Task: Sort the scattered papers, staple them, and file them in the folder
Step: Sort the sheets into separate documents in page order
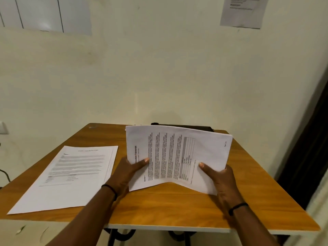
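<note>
I hold a bundle of printed papers [177,157] up above the wooden table [168,206], turned sideways and sagging in the middle. My left hand [127,173] grips its left edge with the thumb on the printed face. At the lower right corner my right hand [220,178] grips the bundle the same way. A second stack of printed sheets [71,176] lies flat on the table's left part. Behind the held papers a dark folder [195,127] shows at the table's far edge, mostly hidden.
The table stands against a cream wall. A printed notice [244,11] and a large white sheet [46,13] hang on that wall. A dark door frame [308,148] runs down the right side. The table's front edge [168,228] is near my forearms.
</note>
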